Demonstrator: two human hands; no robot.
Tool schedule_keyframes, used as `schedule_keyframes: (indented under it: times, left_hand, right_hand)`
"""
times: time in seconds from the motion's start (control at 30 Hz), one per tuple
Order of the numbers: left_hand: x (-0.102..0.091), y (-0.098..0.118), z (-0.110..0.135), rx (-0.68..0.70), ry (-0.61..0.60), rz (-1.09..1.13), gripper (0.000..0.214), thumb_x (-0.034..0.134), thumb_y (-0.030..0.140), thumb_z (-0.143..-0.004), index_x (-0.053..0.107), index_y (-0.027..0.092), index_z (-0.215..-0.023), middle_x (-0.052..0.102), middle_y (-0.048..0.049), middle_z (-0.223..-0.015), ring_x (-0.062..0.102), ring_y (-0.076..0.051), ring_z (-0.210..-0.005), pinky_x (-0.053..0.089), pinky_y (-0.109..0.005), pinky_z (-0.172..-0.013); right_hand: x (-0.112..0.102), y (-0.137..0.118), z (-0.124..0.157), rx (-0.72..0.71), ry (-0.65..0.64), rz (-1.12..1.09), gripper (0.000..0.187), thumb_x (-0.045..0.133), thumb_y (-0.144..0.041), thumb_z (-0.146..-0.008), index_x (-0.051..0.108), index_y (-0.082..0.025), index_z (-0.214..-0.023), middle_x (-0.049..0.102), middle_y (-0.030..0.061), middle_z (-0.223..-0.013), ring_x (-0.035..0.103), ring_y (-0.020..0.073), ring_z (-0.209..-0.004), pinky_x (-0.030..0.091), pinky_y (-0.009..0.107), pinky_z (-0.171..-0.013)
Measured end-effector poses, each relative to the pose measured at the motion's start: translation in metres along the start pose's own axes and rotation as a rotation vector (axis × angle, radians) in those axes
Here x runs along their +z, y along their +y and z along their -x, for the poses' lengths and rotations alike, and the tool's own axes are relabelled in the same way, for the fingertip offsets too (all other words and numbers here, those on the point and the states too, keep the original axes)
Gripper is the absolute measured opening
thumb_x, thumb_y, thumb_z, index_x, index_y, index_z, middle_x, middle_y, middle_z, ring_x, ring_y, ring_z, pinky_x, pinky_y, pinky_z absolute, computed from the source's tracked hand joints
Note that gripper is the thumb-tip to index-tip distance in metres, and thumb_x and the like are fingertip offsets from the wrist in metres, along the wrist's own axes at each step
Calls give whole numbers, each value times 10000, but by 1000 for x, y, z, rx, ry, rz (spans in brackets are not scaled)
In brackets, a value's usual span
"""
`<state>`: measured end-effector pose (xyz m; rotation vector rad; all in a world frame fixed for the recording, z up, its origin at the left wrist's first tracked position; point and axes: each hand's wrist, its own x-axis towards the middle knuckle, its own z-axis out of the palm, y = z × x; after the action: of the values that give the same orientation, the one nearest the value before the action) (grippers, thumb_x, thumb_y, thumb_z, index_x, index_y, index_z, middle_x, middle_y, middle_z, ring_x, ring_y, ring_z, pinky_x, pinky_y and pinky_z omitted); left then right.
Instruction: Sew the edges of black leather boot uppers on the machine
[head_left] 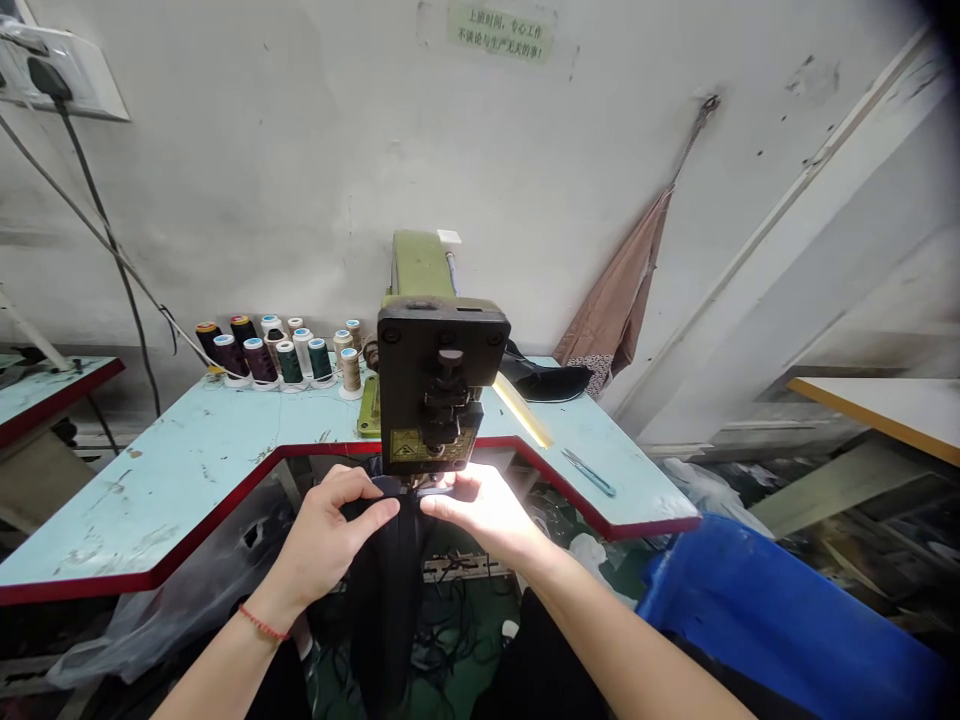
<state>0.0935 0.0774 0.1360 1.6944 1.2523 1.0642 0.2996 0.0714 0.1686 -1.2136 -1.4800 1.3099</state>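
Observation:
A sewing machine [442, 390] with a green arm and black head stands in front of me, its lamp lighting the needle area. Below the head, a dark piece of material [387, 486] lies across the top of a narrow black post. My left hand [330, 530] pinches its left side between thumb and fingers. From the right, my right hand [484, 510] grips the same piece, thumb in front and fingers behind, brightly lit. Both hands are close to the needle, which I cannot make out clearly. The material's full shape is hidden by my fingers and the machine head.
Several thread spools [277, 355] stand on the pale blue table [187, 480], left of the machine. On the right lie thread snips [589, 472], a yellowish strip [523, 410] and a black piece [547, 378]. A blue bin [772, 620] sits at lower right; a brown cloth [622, 290] hangs behind.

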Motion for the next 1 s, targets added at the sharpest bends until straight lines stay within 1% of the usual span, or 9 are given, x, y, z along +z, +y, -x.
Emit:
schedule_keyframes:
  times: [0.07,0.17,0.27,0.33,0.5,0.63,0.73,0.83,1.0]
  left_hand:
    - [-2,-1,1,-9,-7,-5,287,655,464,-759,571,228,-620,484,12,-730,499,-180,-755,388,-324,-730]
    - [-5,2,2,13,-10,-59,285,627,468,-784,573,225,-643,509,10,-739,523,-180,-754,402,-326,-731]
    - [-1,6,4,59,2,-150,228,633,462,-791,629,237,-759,582,-2,-803,569,-194,-799,432,-335,-756]
    - [5,8,6,47,29,-177,235,638,473,-792,642,238,-785,614,-7,-821,589,-197,-799,443,-334,-748]
    - [25,5,10,-44,139,-62,289,629,504,-797,618,227,-715,625,5,-740,586,-184,-744,447,-314,-736]
    - [35,1,13,-64,208,46,288,641,502,-781,635,218,-733,643,1,-740,589,-187,-749,460,-310,-759]
    - [36,0,15,-67,227,95,289,652,500,-772,639,215,-725,637,3,-738,582,-181,-747,461,-302,-762]
    - [33,-2,15,-77,221,113,286,666,498,-764,639,215,-730,627,7,-737,576,-175,-751,457,-295,-766]
    - [25,-14,15,-106,193,166,297,679,502,-758,634,208,-754,620,3,-765,575,-173,-758,455,-280,-729]
  right_hand:
    - [3,3,-1,-37,25,-22,316,774,-341,-680,504,-185,-629,520,-42,-662,492,116,-653,432,264,-672]
    - [7,5,-3,-86,45,-31,317,777,-328,-671,500,-185,-611,522,-46,-652,502,116,-651,432,259,-672]
    - [7,2,-4,-74,43,-4,281,783,-348,-674,561,-181,-629,591,-26,-669,564,140,-670,470,279,-695]
    - [5,-3,-4,-64,20,12,263,784,-368,-679,605,-177,-644,644,-4,-692,612,170,-709,498,302,-715]
    - [0,-16,-8,-86,-36,30,230,802,-375,-668,683,-183,-710,709,13,-748,667,210,-779,536,340,-751]
    - [-5,-18,-10,-90,-6,38,261,840,-367,-616,682,-181,-710,705,7,-718,664,206,-751,544,337,-723]
    - [-11,-13,-6,-52,16,-24,288,848,-375,-595,671,-185,-720,696,4,-703,651,193,-722,545,337,-715]
    - [-15,-5,2,-4,49,-110,267,821,-369,-626,672,-186,-752,703,13,-760,647,176,-739,534,329,-745]
    - [-6,9,12,-35,170,-146,214,792,-354,-658,706,-210,-791,710,11,-813,658,179,-767,537,320,-743]
